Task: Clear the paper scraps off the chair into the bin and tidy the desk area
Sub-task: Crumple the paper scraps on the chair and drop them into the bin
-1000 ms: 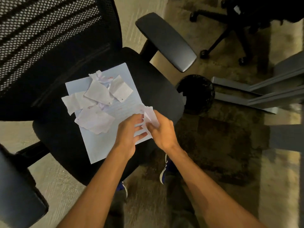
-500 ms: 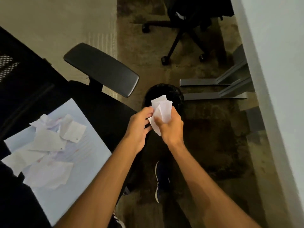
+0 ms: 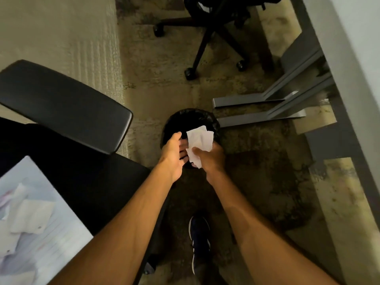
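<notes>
One scrap (image 3: 199, 140) clenched in right hand (image 3: 209, 159), over bin (image 3: 213, 122) at 12 o'clock, not dropped yet. Left hand (image 3: 173, 154) fingers loose, empty. More scraps (image 3: 26, 217) on chair (image 3: 98, 177) at 8; desk untidied.

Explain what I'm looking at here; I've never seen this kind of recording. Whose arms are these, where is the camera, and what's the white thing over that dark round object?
There is no machine here: a person wears a camera on the head, and it looks forward and down at both bare arms. The right hand grips a bunch of white paper scraps above a round black bin standing on the carpet. The left hand is open beside it, fingers near the paper. At the left is a black office chair with its armrest. On the seat lies a lined sheet with more torn scraps on top, not yet cleared. Below, the person's dark shoe shows. A grey desk's legs stand at the right.
</notes>
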`<state>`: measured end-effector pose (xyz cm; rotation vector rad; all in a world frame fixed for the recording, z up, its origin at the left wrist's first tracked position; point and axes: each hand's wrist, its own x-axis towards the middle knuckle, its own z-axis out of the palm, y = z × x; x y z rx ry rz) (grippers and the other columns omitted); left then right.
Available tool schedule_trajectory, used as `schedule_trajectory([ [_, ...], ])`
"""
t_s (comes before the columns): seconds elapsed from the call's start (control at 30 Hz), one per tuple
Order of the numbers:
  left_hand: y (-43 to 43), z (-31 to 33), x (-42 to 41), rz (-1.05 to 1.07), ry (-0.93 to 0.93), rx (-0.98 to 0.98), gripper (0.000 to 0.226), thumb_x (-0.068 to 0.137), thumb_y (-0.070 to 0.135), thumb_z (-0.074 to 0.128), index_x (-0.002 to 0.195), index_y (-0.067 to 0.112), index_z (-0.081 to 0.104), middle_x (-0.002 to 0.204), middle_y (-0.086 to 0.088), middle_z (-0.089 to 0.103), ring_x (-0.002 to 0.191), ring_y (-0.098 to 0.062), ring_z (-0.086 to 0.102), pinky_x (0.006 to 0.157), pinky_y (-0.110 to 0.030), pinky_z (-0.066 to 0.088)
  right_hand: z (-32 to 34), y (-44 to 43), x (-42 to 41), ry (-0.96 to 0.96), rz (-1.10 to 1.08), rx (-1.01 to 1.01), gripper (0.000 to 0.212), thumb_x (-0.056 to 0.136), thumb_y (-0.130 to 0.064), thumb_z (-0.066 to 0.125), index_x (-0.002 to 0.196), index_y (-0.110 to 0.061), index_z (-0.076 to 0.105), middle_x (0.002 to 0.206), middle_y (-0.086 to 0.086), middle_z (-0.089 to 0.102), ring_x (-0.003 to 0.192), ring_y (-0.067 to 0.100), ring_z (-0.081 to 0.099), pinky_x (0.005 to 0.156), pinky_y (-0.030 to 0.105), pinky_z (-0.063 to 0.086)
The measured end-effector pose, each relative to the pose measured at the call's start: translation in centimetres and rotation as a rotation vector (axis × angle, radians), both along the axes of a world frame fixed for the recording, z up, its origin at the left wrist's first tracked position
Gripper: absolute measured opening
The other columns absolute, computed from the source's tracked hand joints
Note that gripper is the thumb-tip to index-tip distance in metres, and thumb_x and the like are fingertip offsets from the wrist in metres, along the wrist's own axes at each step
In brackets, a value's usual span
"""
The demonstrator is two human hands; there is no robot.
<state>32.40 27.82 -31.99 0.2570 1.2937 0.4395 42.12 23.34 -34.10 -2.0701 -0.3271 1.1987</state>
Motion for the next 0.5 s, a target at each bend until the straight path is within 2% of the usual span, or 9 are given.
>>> schedule_trajectory([
  [0.07, 0.8, -1.3, 1.0, 0.006, 0.03, -0.001, 0.033, 0.104, 0.039, 0.048, 0.098, 0.011, 0.066, 0.098, -0.009, 0.068, 0.096, -0.024, 0.064, 0.099, -0.042, 0.05, -1.6, 0.7, 0.9, 0.089, -0.064, -0.018, 0.054, 0.09, -0.005, 0.073, 0.141, -0.007, 0.055, 0.128, 0.019, 0.065, 0.103, 0.034, 0.068, 0.06, 0.037, 0.063],
  [0.1, 1.2, -1.8, 1.4, 0.01, 0.048, 0.005, 0.031, 0.104, 0.038, 0.048, 0.094, 0.014, 0.065, 0.095, -0.008, 0.068, 0.089, -0.024, 0.063, 0.092, -0.04, 0.052, -2.5, 1.1, 1.3, 0.125, -0.087, -0.027, 0.053, 0.089, -0.003, 0.073, 0.14, -0.006, 0.056, 0.127, 0.02, 0.065, 0.103, 0.036, 0.068, 0.056, 0.035, 0.062],
  [0.17, 2.2, -2.7, 1.9, 0.004, 0.068, 0.011, 0.031, 0.104, 0.039, 0.048, 0.102, 0.015, 0.068, 0.097, -0.007, 0.068, 0.082, -0.023, 0.06, 0.079, -0.034, 0.049, -4.1, 1.9, 2.2, 0.195, -0.136, -0.04, 0.051, 0.089, -0.002, 0.073, 0.138, -0.003, 0.057, 0.128, 0.021, 0.065, 0.107, 0.038, 0.067, 0.055, 0.034, 0.061],
  [0.23, 3.1, -3.4, 2.2, -0.038, 0.07, 0.003, 0.043, 0.102, 0.045, 0.049, 0.121, 0.01, 0.067, 0.115, -0.011, 0.067, 0.102, -0.026, 0.062, 0.082, -0.035, 0.047, -5.5, 3.0, 3.1, 0.283, -0.172, -0.044, 0.045, 0.09, -0.006, 0.074, 0.132, 0.001, 0.058, 0.131, 0.023, 0.063, 0.108, 0.035, 0.065, 0.062, 0.036, 0.061],
  [0.3, 3.9, -4.1, 2.3, -0.091, 0.088, 0.0, 0.049, 0.1, 0.051, 0.05, 0.122, 0.011, 0.066, 0.129, -0.012, 0.065, 0.119, -0.029, 0.059, 0.086, -0.037, 0.046, -6.7, 3.7, 3.8, 0.354, -0.193, -0.065, 0.047, 0.093, -0.014, 0.072, 0.134, 0.003, 0.055, 0.138, 0.023, 0.058, 0.111, 0.034, 0.063, 0.077, 0.042, 0.062],
  [0.33, 4.2, -4.3, 2.3, -0.117, 0.092, 0.003, 0.049, 0.099, 0.053, 0.05, 0.12, 0.012, 0.066, 0.13, -0.012, 0.064, 0.119, -0.029, 0.059, 0.084, -0.037, 0.046, -7.3, 3.9, 4.2, 0.365, -0.201, -0.086, 0.054, 0.095, -0.019, 0.071, 0.14, 0.002, 0.05, 0.144, 0.021, 0.054, 0.117, 0.035, 0.061, 0.087, 0.045, 0.06],
  [0.4, 4.4, -4.7, 2.3, -0.139, 0.097, 0.009, 0.047, 0.099, 0.056, 0.049, 0.114, 0.014, 0.066, 0.128, -0.01, 0.065, 0.106, -0.024, 0.061, 0.076, -0.034, 0.046, -8.1, 3.9, 4.8, 0.361, -0.21, -0.133, 0.063, 0.099, -0.03, 0.064, 0.152, -0.006, 0.039, 0.155, 0.018, 0.041, 0.133, 0.039, 0.05, 0.099, 0.051, 0.054],
  [0.47, 4.3, -4.9, 2.0, -0.13, 0.105, 0.015, 0.046, 0.099, 0.056, 0.048, 0.109, 0.015, 0.066, 0.127, -0.01, 0.066, 0.097, -0.02, 0.061, 0.082, -0.034, 0.046, -8.0, 3.3, 4.9, 0.371, -0.202, -0.145, 0.064, 0.102, -0.037, 0.057, 0.157, -0.013, 0.032, 0.159, 0.016, 0.034, 0.14, 0.041, 0.041, 0.103, 0.056, 0.051],
  [0.5, 4.1, -4.9, 1.7, -0.125, 0.104, 0.019, 0.048, 0.099, 0.057, 0.047, 0.114, 0.015, 0.066, 0.129, -0.01, 0.064, 0.1, -0.02, 0.06, 0.088, -0.035, 0.045, -7.7, 2.9, 4.8, 0.367, -0.197, -0.136, 0.064, 0.103, -0.04, 0.054, 0.157, -0.016, 0.031, 0.159, 0.015, 0.035, 0.139, 0.041, 0.041, 0.102, 0.058, 0.051],
])
